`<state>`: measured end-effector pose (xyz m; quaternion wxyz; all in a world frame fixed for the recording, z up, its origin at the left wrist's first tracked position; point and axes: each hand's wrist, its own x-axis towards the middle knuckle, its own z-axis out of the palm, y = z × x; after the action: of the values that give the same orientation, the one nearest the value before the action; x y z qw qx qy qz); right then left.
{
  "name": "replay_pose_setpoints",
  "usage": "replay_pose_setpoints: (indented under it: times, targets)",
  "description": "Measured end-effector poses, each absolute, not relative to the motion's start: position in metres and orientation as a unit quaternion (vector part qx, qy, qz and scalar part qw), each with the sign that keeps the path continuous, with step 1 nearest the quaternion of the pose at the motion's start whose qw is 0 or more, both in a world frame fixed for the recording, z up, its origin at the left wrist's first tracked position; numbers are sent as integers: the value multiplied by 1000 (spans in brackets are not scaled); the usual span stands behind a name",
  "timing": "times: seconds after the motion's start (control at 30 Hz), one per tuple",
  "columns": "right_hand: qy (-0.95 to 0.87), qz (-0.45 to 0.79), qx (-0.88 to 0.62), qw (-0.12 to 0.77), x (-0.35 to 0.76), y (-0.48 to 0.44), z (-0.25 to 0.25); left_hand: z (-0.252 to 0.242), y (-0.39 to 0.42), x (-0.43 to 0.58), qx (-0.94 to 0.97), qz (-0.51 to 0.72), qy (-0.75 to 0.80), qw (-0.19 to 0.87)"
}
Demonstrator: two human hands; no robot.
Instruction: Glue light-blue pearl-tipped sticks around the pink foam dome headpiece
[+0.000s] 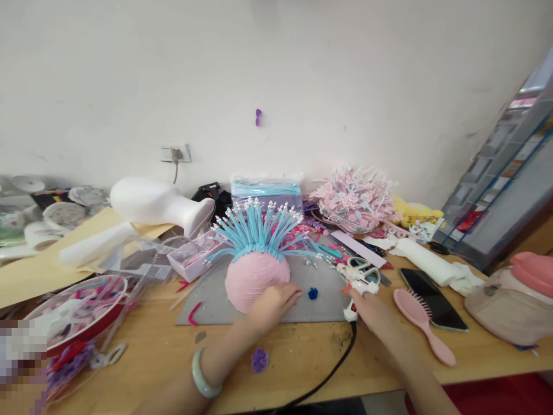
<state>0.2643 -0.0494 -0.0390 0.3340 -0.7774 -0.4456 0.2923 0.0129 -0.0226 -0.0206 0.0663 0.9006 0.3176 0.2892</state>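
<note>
A pink fabric-covered dome (254,279) stands on the grey mat (322,311), topped by a fan of light blue stems (254,227) tipped with white beads. My left hand (276,302) is just in front of the dome's lower right side, its fingers pinched together; anything between them is hidden. A small dark blue flower (313,293) lies on the mat to the right of those fingertips. My right hand (367,305) grips a white glue gun (352,311) with an orange trigger, at the mat's right edge. A purple flower (260,361) lies on the wood nearer to me.
A black cord (332,372) runs from the glue gun over the table's front edge. At right are a pink hairbrush (417,314), a phone (436,300) and scissors (367,270). A white mannequin head (147,199) and pink beaded bundle (354,199) stand behind; a round basket (86,340) sits left.
</note>
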Motion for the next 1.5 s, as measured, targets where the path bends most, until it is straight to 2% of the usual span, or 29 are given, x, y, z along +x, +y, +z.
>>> replay_pose_setpoints:
  times: [0.13, 0.23, 0.33, 0.53, 0.63, 0.73, 0.83, 0.9, 1.0, 1.13, 1.5]
  targets:
    - [-481, 282, -798, 227, 263, -49, -31, -28, -24, 7, 888, 319, 332, 18]
    - [-525, 192, -810, 180, 257, -47, -12, -29, -24, -2, 888, 340, 303, -58]
    - [-570, 108, -810, 82, 247, -38, 17, -27, -22, -7, 879, 361, 291, -109]
    - [-748, -20, -653, 122, 211, 7, 47, -24, -23, -7, 869, 386, 284, -124]
    - [-769, 29, -632, 93, 201, 32, 38, -22, -22, -8, 871, 386, 279, -121]
    - [-736, 158, -652, 91, 200, 52, 35, -22, -21, -9, 868, 398, 274, -109]
    - [-707, 318, -619, 127, 203, 63, 45, -22, -23, -9, 867, 405, 269, -107]
    - [-695, 374, -589, 174, 203, 67, 56, -22, -24, -9, 868, 404, 266, -111]
    - [-667, 399, -576, 254, 198, 74, 68, -22, -24, -8, 871, 400, 262, -111]
    - [-594, 416, -615, 310, 187, 87, 67, -22, -24, -8, 875, 392, 264, -106]
    - [-458, 526, -638, 327, 185, 96, 48, -25, -24, -6, 882, 395, 237, -98]
